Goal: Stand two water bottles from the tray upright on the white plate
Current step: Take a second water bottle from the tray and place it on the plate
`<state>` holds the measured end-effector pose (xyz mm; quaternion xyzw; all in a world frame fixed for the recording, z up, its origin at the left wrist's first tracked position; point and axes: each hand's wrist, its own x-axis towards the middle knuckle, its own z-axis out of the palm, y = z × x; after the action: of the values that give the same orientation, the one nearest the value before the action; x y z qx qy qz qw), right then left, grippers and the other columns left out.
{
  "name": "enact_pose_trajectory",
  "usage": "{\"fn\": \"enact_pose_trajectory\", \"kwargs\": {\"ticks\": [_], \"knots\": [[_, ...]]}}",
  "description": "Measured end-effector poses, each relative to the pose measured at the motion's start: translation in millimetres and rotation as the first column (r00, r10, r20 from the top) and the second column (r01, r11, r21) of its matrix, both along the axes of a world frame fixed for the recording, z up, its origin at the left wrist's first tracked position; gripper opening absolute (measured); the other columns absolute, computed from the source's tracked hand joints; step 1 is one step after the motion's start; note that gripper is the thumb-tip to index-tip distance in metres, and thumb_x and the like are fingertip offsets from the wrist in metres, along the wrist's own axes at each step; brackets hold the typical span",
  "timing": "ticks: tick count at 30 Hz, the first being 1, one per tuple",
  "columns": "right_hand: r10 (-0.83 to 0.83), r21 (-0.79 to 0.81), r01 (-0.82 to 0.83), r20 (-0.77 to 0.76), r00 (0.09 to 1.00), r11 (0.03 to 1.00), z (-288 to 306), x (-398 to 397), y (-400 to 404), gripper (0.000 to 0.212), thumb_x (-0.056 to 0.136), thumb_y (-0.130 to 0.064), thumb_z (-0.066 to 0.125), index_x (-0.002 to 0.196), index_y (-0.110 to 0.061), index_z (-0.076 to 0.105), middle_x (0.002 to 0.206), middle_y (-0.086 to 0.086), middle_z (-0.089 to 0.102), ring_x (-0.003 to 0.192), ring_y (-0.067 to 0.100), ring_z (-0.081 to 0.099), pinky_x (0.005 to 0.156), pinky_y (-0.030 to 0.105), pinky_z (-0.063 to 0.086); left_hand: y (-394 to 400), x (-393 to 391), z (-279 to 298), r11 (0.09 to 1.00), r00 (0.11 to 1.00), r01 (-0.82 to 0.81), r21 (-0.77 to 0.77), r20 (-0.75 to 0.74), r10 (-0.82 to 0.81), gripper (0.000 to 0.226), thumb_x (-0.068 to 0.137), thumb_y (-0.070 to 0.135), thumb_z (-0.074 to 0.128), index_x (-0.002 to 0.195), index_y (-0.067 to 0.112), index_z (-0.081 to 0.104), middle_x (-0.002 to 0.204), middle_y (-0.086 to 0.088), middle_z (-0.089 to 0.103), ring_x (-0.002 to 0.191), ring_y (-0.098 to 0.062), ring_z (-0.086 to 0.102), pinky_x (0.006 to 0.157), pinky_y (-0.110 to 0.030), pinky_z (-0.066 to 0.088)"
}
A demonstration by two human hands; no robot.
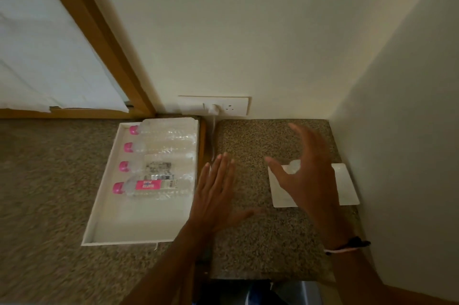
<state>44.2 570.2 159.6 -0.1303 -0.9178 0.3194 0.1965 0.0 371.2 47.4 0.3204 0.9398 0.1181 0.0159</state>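
Nearest the camera, the left hand (218, 190) hovers flat with fingers spread over the speckled granite surface (260, 235), just right of the shallow white rectangular tray (99, 217), holding nothing. The right hand (305, 175) hangs over the flat white rectangular plate (347, 188), fingers splayed and curled, grasping nothing; something clear and blurred shows beneath it that I cannot identify. The tray's near half is bare. Beyond that lie four clear ribbed plastic water bottles with pink caps (159, 155), side by side, caps pointing left; the nearest bottle (154, 186) carries a pink label whose white lettering is too blurred to read. Open granite lies between tray and plate. Farthest back, a white wall socket plate (223, 105) sits just above the surface.
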Motion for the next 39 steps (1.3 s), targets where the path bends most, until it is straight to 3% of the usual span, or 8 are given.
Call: {"fn": "enact_pose_trajectory", "kwargs": {"ticks": [10, 16, 20, 23, 29, 32, 35, 39], "knots": [[0.133, -0.008, -0.133, 0.071, 0.989, 0.991, -2.2, -29.0, -146.8, 0.072, 0.078, -0.040, 0.075, 0.139, -0.020, 0.043, 0.146, 0.007, 0.048, 0.138, 0.023, 0.041, 0.110, 0.044, 0.042, -163.5, -25.5, 30.1, 0.993, 0.989, -0.112, 0.047, -0.090, 0.116, 0.123, 0.075, 0.093, 0.039, 0.158, 0.009, 0.007, 0.169, -0.014, 0.004, 0.158, -0.029, 0.003, 0.125, -0.060, 0.017], [0.366, -0.057, -0.361, 0.145, 0.919, 0.931, -27.9, -52.4, -243.0, 0.064, 0.081, -0.033, 0.074, 0.137, -0.020, 0.045, 0.136, 0.004, 0.054, 0.124, 0.018, 0.050, 0.098, 0.025, 0.040, -256.9, -26.5, 19.8, 0.984, 0.982, -0.176, 0.040, -0.062, 0.179, 0.125, 0.073, 0.094, 0.038, 0.158, 0.008, 0.007, 0.169, -0.014, 0.007, 0.158, -0.028, 0.002, 0.128, -0.054, 0.006], [0.494, -0.023, -0.510, 0.295, 0.818, 0.860, -58.2, -72.2, -304.5, 0.059, 0.083, -0.025, 0.070, 0.137, -0.021, 0.046, 0.130, 0.004, 0.060, 0.118, 0.022, 0.054, 0.098, 0.035, 0.049, -304.0, -24.4, 10.2, 0.979, 0.979, -0.203, -0.021, -0.020, 0.202, 0.126, 0.073, 0.095, 0.034, 0.157, 0.005, 0.009, 0.168, -0.017, 0.009, 0.157, -0.032, 0.007, 0.125, -0.061, 0.017], [0.442, 0.202, -0.566, 0.442, 0.781, 0.799, -82.2, -87.2, -338.3, 0.051, 0.081, -0.020, 0.071, 0.129, -0.018, 0.052, 0.121, 0.005, 0.065, 0.120, 0.028, 0.052, 0.098, 0.044, 0.044, -335.2, -20.0, -0.9, 0.976, 0.977, -0.215, -0.041, 0.005, 0.215, 0.127, 0.072, 0.094, 0.037, 0.156, 0.002, 0.015, 0.167, -0.018, 0.012, 0.156, -0.033, 0.011, 0.124, -0.062, 0.018], [0.306, 0.428, -0.514, 0.466, 0.830, 0.743, -103.0, -102.3, -358.1, 0.025, 0.084, 0.003, 0.052, 0.102, -0.011, 0.063, 0.095, 0.009, 0.069, 0.104, 0.032, 0.049, 0.085, 0.043, 0.039, -368.6, -3.4, -29.5, 0.976, 0.972, -0.206, -0.073, 0.099, 0.212, 0.124, 0.072, 0.094, 0.039, 0.154, 0.002, 0.024, 0.165, -0.018, 0.023, 0.154, -0.035, 0.019, 0.119, -0.068, 0.023], [0.335, 0.378, -0.511, 0.441, 0.833, 0.772, -85.2, -103.0, -356.9, 0.015, 0.087, -0.002, 0.061, 0.093, -0.015, 0.066, 0.089, 0.004, 0.070, 0.098, 0.024, 0.048, 0.083, 0.038, 0.039, -374.4, 1.6, -44.5, 0.973, 0.965, -0.209, -0.102, 0.139, 0.222, 0.128, 0.068, 0.097, 0.039, 0.155, 0.004, 0.022, 0.166, -0.015, 0.020, 0.155, -0.032, 0.015, 0.122, -0.065, 0.016], [0.300, 0.289, -0.363, 0.242, 0.923, 0.886, -48.5, -90.2, -346.7, 0.023, 0.070, -0.009, 0.083, 0.085, -0.020, 0.070, 0.080, 0.000, 0.070, 0.081, 0.013, 0.047, 0.070, 0.032, 0.044, -374.0, -1.1, -53.4, 0.976, 0.968, -0.192, -0.102, 0.146, 0.206, 0.128, 0.068, 0.097, 0.038, 0.155, 0.004, 0.021, 0.166, -0.016, 0.020, 0.156, -0.032, 0.014, 0.122, -0.065, 0.015], [0.211, 0.131, -0.243, 0.217, 0.953, 0.961, -4.9, -80.8, -315.0, 0.040, 0.074, -0.024, 0.082, 0.108, -0.031, 0.064, 0.100, -0.002, 0.065, 0.085, 0.012, 0.055, 0.069, 0.023, 0.040, -371.4, -6.3, -59.3, 0.980, 0.971, -0.170, -0.103, 0.154, 0.185, 0.131, 0.066, 0.098, 0.041, 0.156, 0.005, 0.019, 0.167, -0.017, 0.018, 0.156, -0.032, 0.012, 0.123, -0.065, 0.015]]}}
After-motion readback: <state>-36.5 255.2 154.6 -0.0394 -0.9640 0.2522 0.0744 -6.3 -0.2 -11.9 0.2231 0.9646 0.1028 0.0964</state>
